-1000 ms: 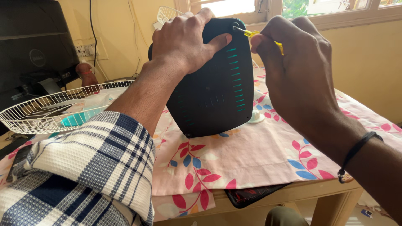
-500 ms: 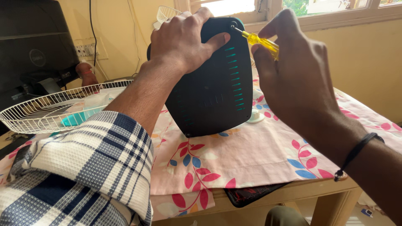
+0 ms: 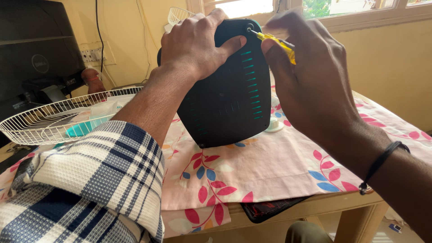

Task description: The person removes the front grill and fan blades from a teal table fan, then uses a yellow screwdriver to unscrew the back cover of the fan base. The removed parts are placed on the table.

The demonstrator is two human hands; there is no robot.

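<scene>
left hand (image 3: pixel 198 42) grips black housing (image 3: pixel 225 90) upright — steadying it | right hand (image 3: pixel 310 76) pinches yellow screwdriver (image 3: pixel 275 41), tip at top screw (probably seated) — bench (image 3: pixel 288 171)

We see the fan housing (image 3: pixel 229 85) standing upright at the table's centre on the cloth (image 3: pixel 270 166). Our left hand (image 3: pixel 198 40) sits on its top at eleven o'clock; our right hand (image 3: pixel 310 76), at one o'clock, sets the screwdriver (image 3: pixel 274 41) against its upper edge. The wire grille (image 3: pixel 49 119) lies at nine o'clock, a small cap (image 3: pixel 273 126) just right of the housing's base.
</scene>
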